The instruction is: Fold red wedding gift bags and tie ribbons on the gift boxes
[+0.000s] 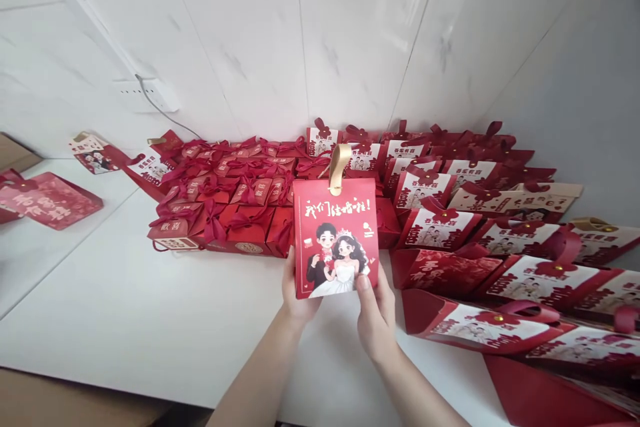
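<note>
1 red box (pixel 336 240), left hand (pixel 297 305) at edge, right thumb (pixel 367 295) on front

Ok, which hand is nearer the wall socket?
Left. The left hand, gripping the left side of the box, is below and right of the wall socket; the right hand, on the box's other side, is farther right.

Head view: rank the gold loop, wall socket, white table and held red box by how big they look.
1. White table
2. Held red box
3. Wall socket
4. Gold loop
Apparent size only: the box sits nearer the camera than the socket.
</note>
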The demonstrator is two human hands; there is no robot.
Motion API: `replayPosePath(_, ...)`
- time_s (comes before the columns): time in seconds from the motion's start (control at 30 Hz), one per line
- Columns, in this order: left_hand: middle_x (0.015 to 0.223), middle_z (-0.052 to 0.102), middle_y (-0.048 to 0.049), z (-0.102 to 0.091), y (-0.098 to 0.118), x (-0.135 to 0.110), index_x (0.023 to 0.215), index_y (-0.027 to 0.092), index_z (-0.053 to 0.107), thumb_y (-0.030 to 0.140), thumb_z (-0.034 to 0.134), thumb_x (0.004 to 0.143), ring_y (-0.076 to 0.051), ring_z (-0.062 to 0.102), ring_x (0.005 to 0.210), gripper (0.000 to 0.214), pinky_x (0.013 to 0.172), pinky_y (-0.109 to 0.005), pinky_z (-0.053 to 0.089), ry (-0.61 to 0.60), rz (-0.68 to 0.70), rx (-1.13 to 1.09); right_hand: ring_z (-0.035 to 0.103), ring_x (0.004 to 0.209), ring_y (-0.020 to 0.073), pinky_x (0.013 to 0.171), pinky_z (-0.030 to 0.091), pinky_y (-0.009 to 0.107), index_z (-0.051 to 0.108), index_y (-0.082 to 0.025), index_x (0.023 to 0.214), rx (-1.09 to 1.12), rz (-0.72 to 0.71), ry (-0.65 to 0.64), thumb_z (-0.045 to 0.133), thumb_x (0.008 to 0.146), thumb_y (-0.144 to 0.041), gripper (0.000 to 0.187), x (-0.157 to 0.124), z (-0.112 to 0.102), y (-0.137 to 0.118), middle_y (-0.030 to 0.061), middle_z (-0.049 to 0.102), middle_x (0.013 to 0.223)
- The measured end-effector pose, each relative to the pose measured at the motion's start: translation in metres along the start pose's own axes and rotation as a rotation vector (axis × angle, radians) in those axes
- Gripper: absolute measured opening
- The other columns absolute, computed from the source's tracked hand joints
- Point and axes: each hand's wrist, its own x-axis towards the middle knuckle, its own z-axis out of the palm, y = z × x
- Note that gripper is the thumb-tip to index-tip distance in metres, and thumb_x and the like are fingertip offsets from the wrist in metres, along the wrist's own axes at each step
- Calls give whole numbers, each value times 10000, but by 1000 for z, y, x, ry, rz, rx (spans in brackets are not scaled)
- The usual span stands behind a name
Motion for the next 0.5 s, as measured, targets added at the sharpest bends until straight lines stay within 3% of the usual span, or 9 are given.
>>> replayPosePath(0.1,1132,746,-99,0,-4,1,1092,242,740,714,568,814,-348,658,1172,574,991,-510,534,-32,-32,-49,473,1446,284,1214,372,498,572,-386,1429,108,84,-7,571,989,-417,441,2,2,7,19,561,1513)
replayPosePath(0.27,1016,756,-121,2,-3,2,992,207,739,701,668,756,-355,681,1104,553,945,-495,559,-86,-123,-61,350,1522,286,1249,284,544,603,-370,1403,122,38,-5,620,962,-419,444,6,3,9,31,508,1559)
replayPosePath(0.33,1051,757,-115,0,-3,3,1033,194,739,664,685,770,-340,690,1092,541,940,-478,564,-58,-125,-69,374,1508,290,1245,293,540,613,-354,1395,121,42,5,624,960,-417,439,8,3,7,41,521,1548)
replayPosePath(0.4,1074,762,-103,-5,-2,5,1064,186,743,598,711,791,-317,704,1067,495,923,-444,570,-3,-51,-14,476,1438,287,1203,371,530,595,-345,1411,161,92,20,608,969,-428,450,8,2,3,54,574,1497)
replayPosePath(0.5,1103,766,-84,-15,1,6,1155,210,737,508,740,823,-282,724,1020,446,870,-371,577,65,205,183,607,1297,280,1051,535,487,581,-326,1416,253,158,61,593,971,-450,462,6,1,-2,76,639,1412)
